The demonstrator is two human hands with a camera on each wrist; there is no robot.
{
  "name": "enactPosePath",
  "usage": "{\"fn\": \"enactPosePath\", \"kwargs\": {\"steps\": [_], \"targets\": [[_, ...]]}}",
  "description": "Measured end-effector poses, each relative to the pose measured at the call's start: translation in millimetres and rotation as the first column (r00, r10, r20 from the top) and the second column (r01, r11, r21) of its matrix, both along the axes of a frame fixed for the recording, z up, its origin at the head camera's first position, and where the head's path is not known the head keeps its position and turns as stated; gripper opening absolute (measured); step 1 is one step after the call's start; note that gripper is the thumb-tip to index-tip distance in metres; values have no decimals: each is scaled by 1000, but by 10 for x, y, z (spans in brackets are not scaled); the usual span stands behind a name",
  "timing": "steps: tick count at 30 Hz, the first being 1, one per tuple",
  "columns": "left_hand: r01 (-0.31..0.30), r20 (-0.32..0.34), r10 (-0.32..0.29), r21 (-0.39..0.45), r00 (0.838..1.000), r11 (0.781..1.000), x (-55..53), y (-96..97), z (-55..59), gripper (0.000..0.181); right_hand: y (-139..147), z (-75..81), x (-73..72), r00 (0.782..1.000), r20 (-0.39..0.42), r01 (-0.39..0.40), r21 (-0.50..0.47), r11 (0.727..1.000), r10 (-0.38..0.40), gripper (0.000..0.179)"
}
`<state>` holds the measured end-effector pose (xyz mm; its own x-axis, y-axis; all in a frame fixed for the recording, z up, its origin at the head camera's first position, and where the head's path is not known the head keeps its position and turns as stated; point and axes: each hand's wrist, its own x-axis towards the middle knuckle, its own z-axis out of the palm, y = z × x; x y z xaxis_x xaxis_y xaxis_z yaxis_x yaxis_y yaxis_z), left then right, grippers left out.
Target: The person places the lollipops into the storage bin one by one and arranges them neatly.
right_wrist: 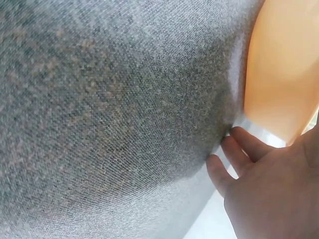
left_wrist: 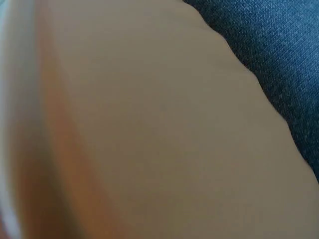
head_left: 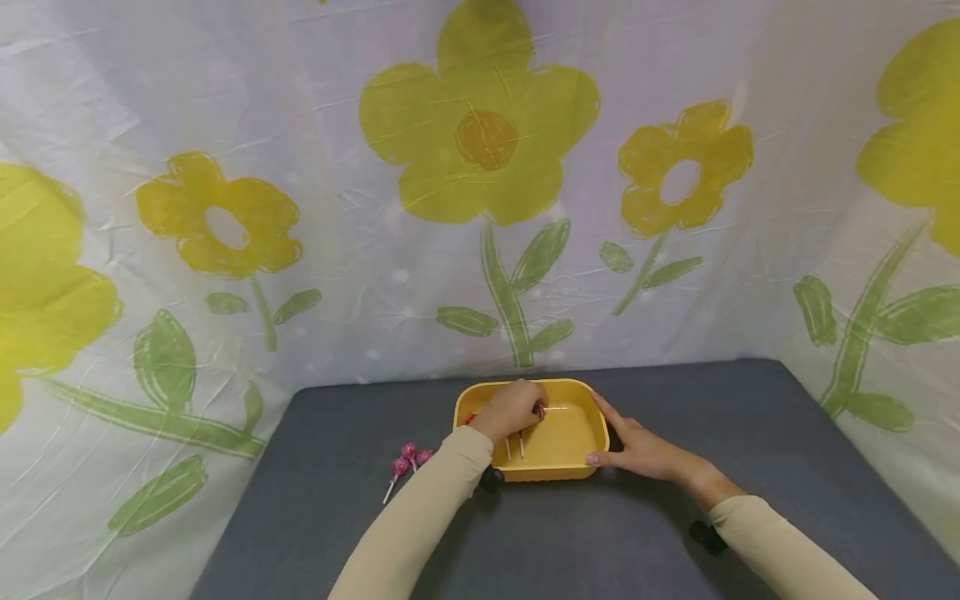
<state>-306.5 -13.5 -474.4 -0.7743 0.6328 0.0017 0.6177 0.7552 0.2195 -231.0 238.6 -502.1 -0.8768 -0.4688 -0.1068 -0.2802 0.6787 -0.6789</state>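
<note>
Inside the yellow tray [head_left: 558,475], my left hand [head_left: 513,406] reaches toward the back and pinches a dark-wrapped lollipop [head_left: 538,412], whose pale stick points right. Other lollipop sticks [head_left: 507,448] lie below this hand, their heads partly covered by it. A bit of red wrapper [head_left: 471,418] shows at the tray's left. My right hand [head_left: 637,450] rests against the tray's right end, index finger along the rim and thumb at the front corner. In the right wrist view, the fingers [right_wrist: 249,142] of that hand extend loosely beside the tray wall [right_wrist: 279,74].
Several pink-wrapped lollipops [head_left: 401,467] lie on the dark grey table [head_left: 322,475], left of the tray. A flower-printed cloth [head_left: 375,300] hangs behind and at both sides. A close tan surface [left_wrist: 164,119] with a wavy edge hides most of the left wrist view.
</note>
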Motion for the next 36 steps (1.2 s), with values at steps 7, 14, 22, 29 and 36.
{"fn": "enactPosePath", "kwargs": {"steps": [7, 14, 22, 29, 36], "targets": [[30, -58, -30, -1, 998, 1000, -10, -2, -59, 10, -11, 5, 9, 1000, -1, 9, 7, 1000, -9, 106], [-18, -55, 17, -15, 998, 1000, 14, 26, -107, 12, -21, 9, 18, 1000, -8, -6, -16, 1000, 5, 106], [3, -55, 0, 59, 998, 998, -39, 9, -47, 14, -18, 23, 22, 999, -22, -23, -23, 999, 23, 105], [-97, 84, 75, 308, 994, 947, -87, -20, 98, 22, -13, 37, 17, 1000, 12, -9, -11, 1000, 9, 105], [-222, 271, 90, 508, 958, 832, -35, -91, 108, 17, -10, 16, 7, 1000, 13, -12, -8, 1000, 12, 105]]}}
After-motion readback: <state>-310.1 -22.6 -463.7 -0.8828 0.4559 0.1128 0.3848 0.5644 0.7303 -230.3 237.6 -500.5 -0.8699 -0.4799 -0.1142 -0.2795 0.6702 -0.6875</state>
